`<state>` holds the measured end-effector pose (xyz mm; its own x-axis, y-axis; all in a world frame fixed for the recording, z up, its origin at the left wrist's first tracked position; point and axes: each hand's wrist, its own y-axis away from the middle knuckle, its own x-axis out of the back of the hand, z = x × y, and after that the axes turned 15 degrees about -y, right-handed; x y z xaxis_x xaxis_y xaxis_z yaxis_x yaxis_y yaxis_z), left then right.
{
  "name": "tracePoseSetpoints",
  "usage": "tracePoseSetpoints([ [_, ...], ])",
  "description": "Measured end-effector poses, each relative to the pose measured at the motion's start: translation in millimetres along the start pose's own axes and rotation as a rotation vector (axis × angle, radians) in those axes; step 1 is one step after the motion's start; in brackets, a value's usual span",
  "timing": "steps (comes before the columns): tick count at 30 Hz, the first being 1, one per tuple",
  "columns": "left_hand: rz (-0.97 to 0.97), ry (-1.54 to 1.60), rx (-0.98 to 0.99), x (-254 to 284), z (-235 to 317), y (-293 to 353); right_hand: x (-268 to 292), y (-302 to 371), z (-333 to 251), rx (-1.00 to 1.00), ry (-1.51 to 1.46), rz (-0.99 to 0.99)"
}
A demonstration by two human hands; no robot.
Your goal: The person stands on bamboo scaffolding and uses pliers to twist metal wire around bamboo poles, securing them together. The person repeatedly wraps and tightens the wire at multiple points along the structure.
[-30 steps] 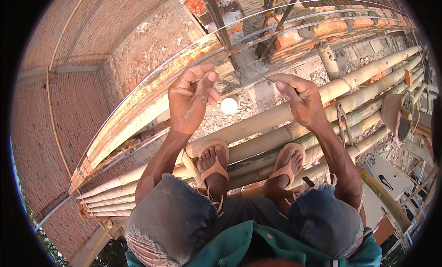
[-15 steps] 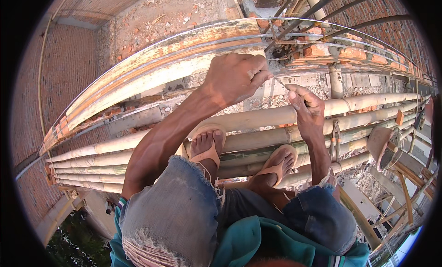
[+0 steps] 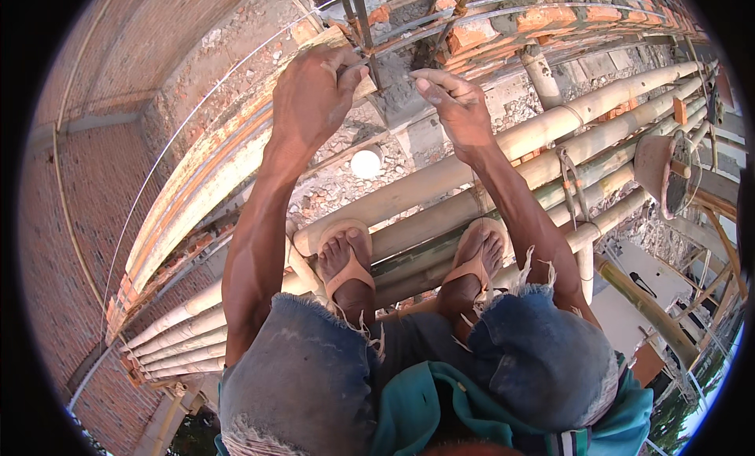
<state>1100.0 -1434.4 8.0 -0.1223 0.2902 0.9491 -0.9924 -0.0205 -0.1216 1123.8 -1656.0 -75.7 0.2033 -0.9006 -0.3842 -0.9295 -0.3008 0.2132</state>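
My left hand (image 3: 314, 94) is closed, fingers curled and thumb pressed against them, beside the end of a long weathered board (image 3: 259, 126). Anything inside that grip is too small to make out. Across a gap to its right, my right hand (image 3: 462, 114) has thumb and forefinger pinched together, and what lies between the tips cannot be made out. Dark upright steel bars (image 3: 361, 20) stand just beyond the gap. A pair of pliers (image 3: 568, 181) hangs on the bamboo poles (image 3: 440, 181) to the right of my right forearm.
My sandalled feet (image 3: 346, 255) rest on the lashed bamboo. Thin metal rods (image 3: 543, 9) run past a brick course (image 3: 543, 20) at the far side. A bowl-shaped container (image 3: 654, 165) sits at the right. Rubble (image 3: 334, 193) lies below; a brick wall (image 3: 86, 196) rises at left.
My hands have moved farther apart, and the view has turned. A thin wire that showed between them before cannot be seen now. The pliers still hang on the bamboo.
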Motion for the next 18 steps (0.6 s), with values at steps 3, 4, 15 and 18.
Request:
tracePoseSetpoints([
  [3, -0.071, 0.178, 0.165, 8, 1, -3, 1, -11, -3, -0.039, -0.027, -0.078],
  [4, -0.07, 0.212, 0.229, 9, 1, -4, 1, -15, -3, -0.039, -0.041, -0.104],
  [15, 0.085, 0.453, 0.34, -8, 10, 9, -15, -15, -12, -0.158, -0.174, -0.059],
  [18, 0.279, 0.439, 0.161, -26, 23, 23, -28, 4, -15, -0.22, -0.321, 0.001],
])
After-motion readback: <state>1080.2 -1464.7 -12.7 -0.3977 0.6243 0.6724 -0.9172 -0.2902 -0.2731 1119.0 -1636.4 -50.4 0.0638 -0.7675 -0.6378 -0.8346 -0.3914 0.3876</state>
